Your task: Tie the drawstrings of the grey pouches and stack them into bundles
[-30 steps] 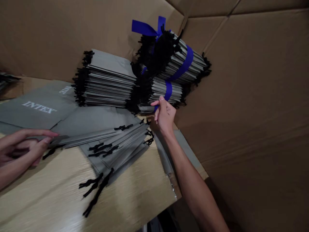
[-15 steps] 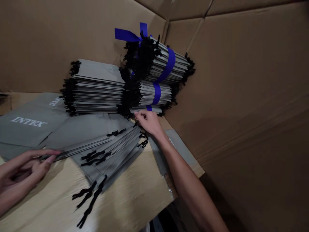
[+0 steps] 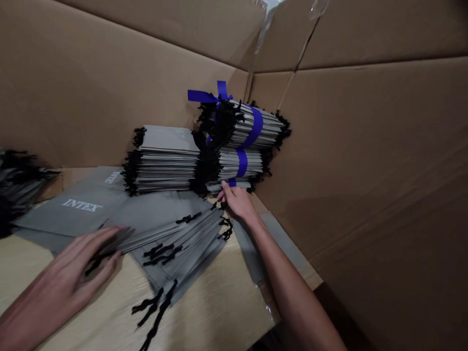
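Several flat grey drawstring bags (image 3: 197, 233) with black cord ends lie fanned out on the tabletop (image 3: 212, 297). My left hand (image 3: 78, 275) is at their near left end, thumb and fingers apart around the edge of the upper bags. A black cord end shows beneath its palm. At the far right end of the fan, my right hand (image 3: 237, 199) has its fingers closed by the bags' corded corners. What lies between those fingertips is partly hidden. More grey bags with white INTEX print (image 3: 82, 205) spread flat under and left of the fan.
A tall stack of folded bags (image 3: 166, 161) stands behind the fan. Right of it are bundles tied with blue bands (image 3: 256, 126). Dark corded bags (image 3: 22, 185) are piled at far left. Cardboard walls (image 3: 365, 161) rise behind and to the right.
My left hand has spread its fingers from a pinch on the upper bags' edge. My right hand stays at the far corners. The view has shifted, bringing the left pile into sight.
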`<state>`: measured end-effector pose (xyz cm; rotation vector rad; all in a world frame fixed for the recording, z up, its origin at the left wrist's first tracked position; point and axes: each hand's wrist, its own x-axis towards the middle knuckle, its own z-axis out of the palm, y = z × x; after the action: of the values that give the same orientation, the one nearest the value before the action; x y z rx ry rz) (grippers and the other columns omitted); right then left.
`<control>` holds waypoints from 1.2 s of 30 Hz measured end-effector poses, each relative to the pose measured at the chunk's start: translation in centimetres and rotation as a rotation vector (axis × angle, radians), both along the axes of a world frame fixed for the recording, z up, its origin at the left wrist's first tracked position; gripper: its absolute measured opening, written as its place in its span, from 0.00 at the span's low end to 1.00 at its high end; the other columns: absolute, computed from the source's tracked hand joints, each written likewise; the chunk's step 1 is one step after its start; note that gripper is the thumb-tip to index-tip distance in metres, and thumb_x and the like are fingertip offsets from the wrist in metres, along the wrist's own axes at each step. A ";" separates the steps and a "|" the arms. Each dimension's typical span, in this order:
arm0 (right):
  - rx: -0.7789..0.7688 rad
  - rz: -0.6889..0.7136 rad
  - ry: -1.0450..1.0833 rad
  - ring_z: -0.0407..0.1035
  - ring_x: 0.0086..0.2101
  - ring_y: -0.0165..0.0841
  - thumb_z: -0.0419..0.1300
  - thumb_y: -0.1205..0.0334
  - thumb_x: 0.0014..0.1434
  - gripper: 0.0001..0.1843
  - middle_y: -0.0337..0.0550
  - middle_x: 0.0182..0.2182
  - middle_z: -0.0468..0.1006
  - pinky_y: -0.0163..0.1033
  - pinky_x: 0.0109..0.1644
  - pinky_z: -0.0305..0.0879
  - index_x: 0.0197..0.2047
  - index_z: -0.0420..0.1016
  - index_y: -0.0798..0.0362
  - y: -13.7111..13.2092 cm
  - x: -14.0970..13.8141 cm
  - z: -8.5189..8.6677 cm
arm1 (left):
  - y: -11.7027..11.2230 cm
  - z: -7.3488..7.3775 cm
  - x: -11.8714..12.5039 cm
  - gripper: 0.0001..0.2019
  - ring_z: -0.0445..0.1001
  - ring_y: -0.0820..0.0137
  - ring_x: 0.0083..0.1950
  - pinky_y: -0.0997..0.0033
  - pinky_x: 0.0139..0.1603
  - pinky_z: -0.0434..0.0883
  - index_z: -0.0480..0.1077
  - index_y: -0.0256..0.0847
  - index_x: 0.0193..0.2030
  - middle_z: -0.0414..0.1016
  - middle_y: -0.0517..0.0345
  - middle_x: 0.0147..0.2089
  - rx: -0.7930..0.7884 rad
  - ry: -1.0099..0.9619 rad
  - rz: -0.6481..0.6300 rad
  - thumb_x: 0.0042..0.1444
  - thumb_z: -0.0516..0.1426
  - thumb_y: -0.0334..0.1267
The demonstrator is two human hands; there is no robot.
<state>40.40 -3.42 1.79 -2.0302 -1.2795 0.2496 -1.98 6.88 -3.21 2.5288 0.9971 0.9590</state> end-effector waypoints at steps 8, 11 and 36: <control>-0.053 0.133 -0.049 0.87 0.49 0.45 0.57 0.47 0.81 0.26 0.49 0.45 0.94 0.39 0.54 0.73 0.45 0.95 0.50 0.4 -0.9 -0.9 | -0.5 0.5 0.0 0.28 0.89 0.47 0.59 0.54 0.58 0.84 0.77 0.62 0.70 0.89 0.59 0.64 -0.024 0.073 0.006 0.66 0.63 0.61; -0.055 0.189 -0.066 0.87 0.51 0.46 0.60 0.53 0.78 0.21 0.48 0.49 0.94 0.38 0.55 0.74 0.44 0.95 0.50 0.4 -1.2 -0.8 | -0.6 0.8 0.3 0.28 0.90 0.46 0.58 0.57 0.55 0.85 0.80 0.57 0.68 0.90 0.54 0.63 -0.033 0.041 -0.009 0.64 0.64 0.62; -0.004 0.302 -0.086 0.88 0.49 0.50 0.56 0.54 0.69 0.21 0.48 0.47 0.94 0.46 0.54 0.78 0.38 0.92 0.46 0.3 -0.9 -2.0 | -0.9 4.5 -0.2 0.31 0.87 0.56 0.44 0.57 0.48 0.83 0.79 0.46 0.50 0.88 0.53 0.39 -0.504 -0.658 0.172 0.53 0.74 0.68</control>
<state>39.53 -3.15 -0.18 -1.8622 -1.6408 0.3071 -2.19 5.93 1.33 1.5786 1.0683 1.2716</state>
